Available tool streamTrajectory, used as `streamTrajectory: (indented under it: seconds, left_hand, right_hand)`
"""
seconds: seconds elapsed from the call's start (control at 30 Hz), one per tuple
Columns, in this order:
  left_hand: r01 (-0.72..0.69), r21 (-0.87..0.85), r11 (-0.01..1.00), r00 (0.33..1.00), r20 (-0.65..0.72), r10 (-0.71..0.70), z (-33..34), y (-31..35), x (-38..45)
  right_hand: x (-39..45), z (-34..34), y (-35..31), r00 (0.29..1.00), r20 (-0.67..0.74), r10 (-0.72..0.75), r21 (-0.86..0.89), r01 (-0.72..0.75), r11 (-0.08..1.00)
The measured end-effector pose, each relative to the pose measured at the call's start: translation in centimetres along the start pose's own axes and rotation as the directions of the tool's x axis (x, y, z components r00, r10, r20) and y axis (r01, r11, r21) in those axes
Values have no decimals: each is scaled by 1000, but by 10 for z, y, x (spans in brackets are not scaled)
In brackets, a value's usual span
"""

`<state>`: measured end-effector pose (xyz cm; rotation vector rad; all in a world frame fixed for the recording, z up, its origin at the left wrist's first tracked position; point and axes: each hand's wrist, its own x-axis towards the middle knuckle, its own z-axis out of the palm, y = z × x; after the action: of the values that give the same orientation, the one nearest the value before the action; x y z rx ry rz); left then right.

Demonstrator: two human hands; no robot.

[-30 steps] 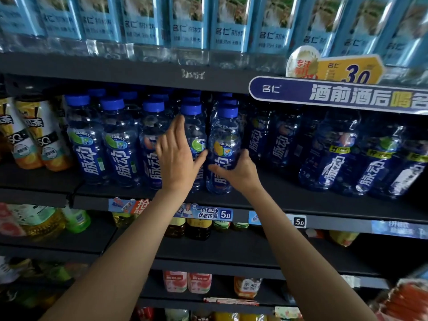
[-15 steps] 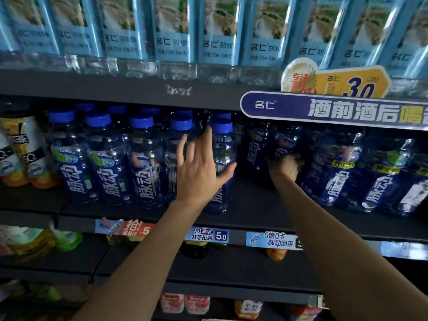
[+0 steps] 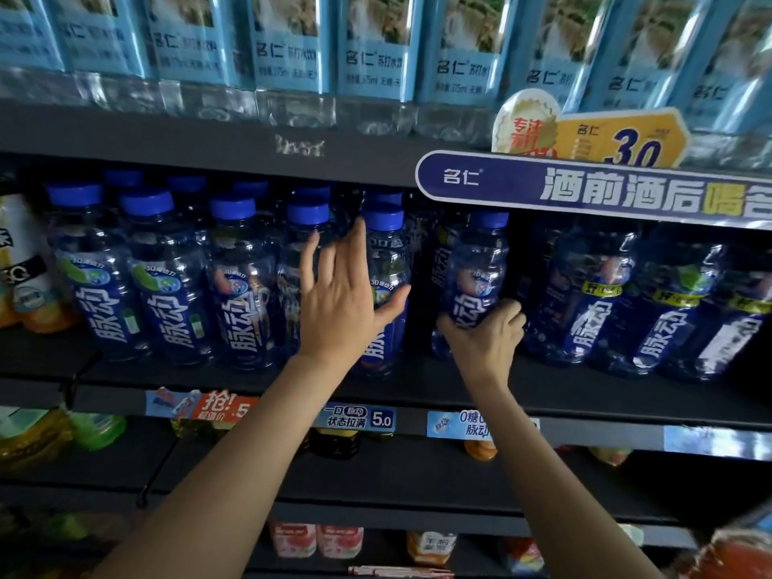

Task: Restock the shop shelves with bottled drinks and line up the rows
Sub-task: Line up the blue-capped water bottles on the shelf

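Light falls from above and in front of me, brightest on the pale blue labelled clear bottles (image 3: 376, 48) at twelve o'clock, while the dark blue plastic drink bottles (image 3: 238, 282) sit in the dim recess under the black metal shelf (image 3: 167, 135). Small glints mark their blue caps. Wide-angle bending curves the shelf lines toward three and nine o'clock. The corners at five and seven o'clock are smeared and soft.

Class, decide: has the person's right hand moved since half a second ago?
Yes. The right hand came out toward the black shelf edge, now gripping a blue-capped bottle.
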<state>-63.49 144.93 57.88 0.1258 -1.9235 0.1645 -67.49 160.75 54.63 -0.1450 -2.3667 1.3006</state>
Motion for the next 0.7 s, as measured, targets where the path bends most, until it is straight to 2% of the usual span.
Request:
streamTrajectory:
  seconds: [0.2, 0.4, 0.53, 0.7]
  left_hand:
    - [-8, 1, 1000, 1000, 9, 8, -1, 0, 0]
    - [0, 3, 1000, 999, 34, 0, -1, 0, 0]
    - [-3, -7, 1000, 999, 36, 4, -3, 0, 0]
    - [-8, -11, 1000, 999, 42, 8, -4, -1, 0]
  right_hand:
    - [-20, -5, -8, 983, 139, -118, -16, 121, 992]
    - [-18, -7, -11, 969, 214, -124, -30, 134, 991]
    - [-5, -1, -13, 983, 172, -60, -70, 73, 995]
    - [30, -9, -2, 998, 7, 58, -191, -56, 980]
